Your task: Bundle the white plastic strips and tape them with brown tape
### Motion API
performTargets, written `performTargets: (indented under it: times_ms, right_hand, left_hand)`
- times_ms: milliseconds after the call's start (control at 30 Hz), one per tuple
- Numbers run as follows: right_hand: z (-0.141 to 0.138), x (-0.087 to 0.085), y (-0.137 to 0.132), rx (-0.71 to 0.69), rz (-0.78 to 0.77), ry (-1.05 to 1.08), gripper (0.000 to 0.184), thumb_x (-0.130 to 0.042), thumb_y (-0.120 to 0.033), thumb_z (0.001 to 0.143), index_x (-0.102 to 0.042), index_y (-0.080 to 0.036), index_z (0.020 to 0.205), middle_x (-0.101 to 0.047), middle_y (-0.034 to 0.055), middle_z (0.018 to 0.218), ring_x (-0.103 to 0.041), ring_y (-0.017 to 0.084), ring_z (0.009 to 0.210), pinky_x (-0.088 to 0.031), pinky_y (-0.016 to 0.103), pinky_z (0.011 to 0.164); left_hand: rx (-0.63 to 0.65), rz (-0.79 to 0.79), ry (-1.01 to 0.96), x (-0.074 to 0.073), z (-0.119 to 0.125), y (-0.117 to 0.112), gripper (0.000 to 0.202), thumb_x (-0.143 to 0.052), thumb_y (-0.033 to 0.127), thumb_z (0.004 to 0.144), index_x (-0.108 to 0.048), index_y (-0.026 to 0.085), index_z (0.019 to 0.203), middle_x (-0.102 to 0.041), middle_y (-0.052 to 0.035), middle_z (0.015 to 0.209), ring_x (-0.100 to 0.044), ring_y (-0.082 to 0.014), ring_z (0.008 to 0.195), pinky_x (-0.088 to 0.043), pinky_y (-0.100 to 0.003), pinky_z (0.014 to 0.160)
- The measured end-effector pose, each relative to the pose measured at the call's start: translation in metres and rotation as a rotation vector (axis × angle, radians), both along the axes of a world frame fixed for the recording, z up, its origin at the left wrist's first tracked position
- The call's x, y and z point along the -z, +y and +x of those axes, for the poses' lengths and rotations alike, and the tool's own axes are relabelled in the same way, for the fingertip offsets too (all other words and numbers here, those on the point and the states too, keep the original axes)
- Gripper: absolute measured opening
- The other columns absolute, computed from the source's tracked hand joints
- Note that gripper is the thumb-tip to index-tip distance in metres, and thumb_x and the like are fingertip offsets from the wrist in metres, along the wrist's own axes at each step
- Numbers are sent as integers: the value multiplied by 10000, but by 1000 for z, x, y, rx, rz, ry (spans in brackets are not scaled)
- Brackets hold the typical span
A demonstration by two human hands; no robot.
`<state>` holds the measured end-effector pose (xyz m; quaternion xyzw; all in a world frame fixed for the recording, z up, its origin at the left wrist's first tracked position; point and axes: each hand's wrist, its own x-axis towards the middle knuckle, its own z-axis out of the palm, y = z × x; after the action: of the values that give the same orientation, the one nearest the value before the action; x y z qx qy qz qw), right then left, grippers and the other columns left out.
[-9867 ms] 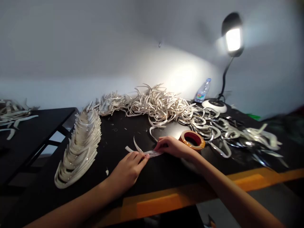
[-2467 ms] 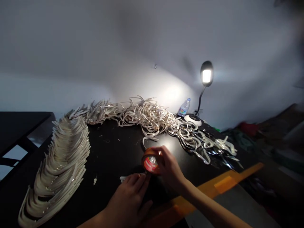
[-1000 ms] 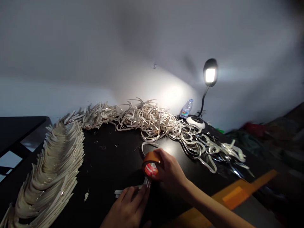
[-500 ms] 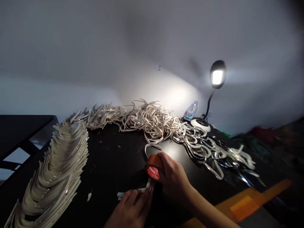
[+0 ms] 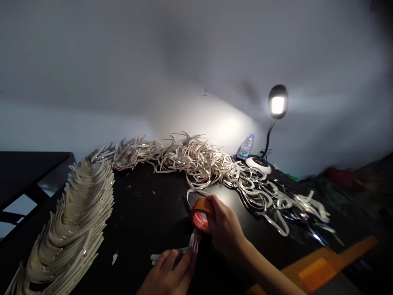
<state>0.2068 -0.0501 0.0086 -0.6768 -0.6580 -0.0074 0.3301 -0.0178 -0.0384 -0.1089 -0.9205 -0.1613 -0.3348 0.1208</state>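
Observation:
My right hand (image 5: 225,225) grips a roll of orange-brown tape (image 5: 203,206) tilted over the table, its red and white inner label facing me. Close below the roll, my left hand (image 5: 170,272) is closed on white strips (image 5: 194,241), holding them down near the tabletop. A shiny stretch, perhaps tape, shows between the roll and the left fingers. The short ends of white strips (image 5: 156,258) stick out to the left of that hand. Just beyond the roll lies a single curved white strip (image 5: 196,191).
A long row of stacked, bent white strips (image 5: 82,213) runs along the left. Tangled strips (image 5: 199,157) heap at the back, with looped ones (image 5: 273,196) at right. Behind stand a water bottle (image 5: 246,147) and a lit lamp (image 5: 278,102). An orange-yellow strip (image 5: 325,266) is front right.
The tape roll and right hand have shifted slightly right, away from the left hand. My left hand stays on the strips. The view has tipped up a little.

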Motion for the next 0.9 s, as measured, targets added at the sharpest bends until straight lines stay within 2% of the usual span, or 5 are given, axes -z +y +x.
performTargets:
  times_ms: [100,267,433,633,900]
  right_hand:
    - [-3,-6,2,-10,-31,-63,260,-558,-139,832,-557,-210,1082,-708,51,891,-635,207,697,-443,285,643]
    - [5,-11,8,-54,-54,-62,258,-546,-111,801,-562,-209,1040,-713,59,903,-646,210,720,-444,283,652]
    - [19,-1,10,57,81,147,235,-501,-117,844,-540,-221,1051,-689,22,841,-644,199,728,-453,279,669]
    - [12,10,4,50,14,76,205,-514,-170,865,-530,-218,1064,-681,33,866,-617,206,717,-449,300,691]
    - [14,-11,19,2,-95,-69,245,-496,-144,836,-564,-200,1065,-714,76,924,-648,226,778,-437,292,698]
  left_hand:
    - [20,8,-2,-13,-2,1,405,-441,154,1021,-595,139,1396,-706,-94,1237,-570,-244,982,-494,-374,886]
    - [75,-15,50,-30,-5,1,403,-497,335,1062,-609,131,1391,-690,-71,1292,-553,-244,1030,-472,-358,926]
    - [50,-2,-102,-30,0,0,464,-423,465,1094,-656,127,1312,-706,-75,1170,-534,-239,981,-442,-365,898]
    - [90,7,43,-59,-10,2,572,-457,572,1061,-675,100,1299,-701,-79,1185,-523,-227,979,-434,-331,909]
    - [79,-50,-20,-41,-5,-1,590,-545,576,1010,-628,97,1344,-702,-96,1246,-534,-252,1051,-441,-366,960]
